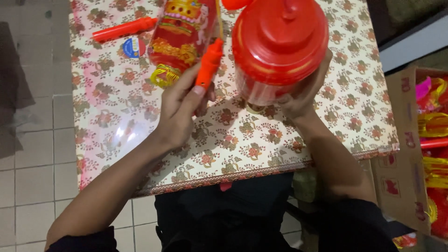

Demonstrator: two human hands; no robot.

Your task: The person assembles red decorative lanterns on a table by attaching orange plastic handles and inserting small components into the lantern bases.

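Red plastic lantern [279, 44] held above a floral-covered table [336, 116], upper centre of frame.
Right hand [303, 95] fingers clamped around lantern body; left hand [179, 109] fingers pinched on orange stick [209, 65]; red tube [123, 29] lying upper left.

Tabletop [280, 140]: covered in cream cloth with repeating red-brown floral print, patterned border along near edge. Lying on it at far left: red plastic stick [125, 29], roughly level, and just beside it a small round disc [134, 47] in blue, white and red. Set over pale tiled floor [32, 154]. Cardboard box [406, 154] close at right edge.
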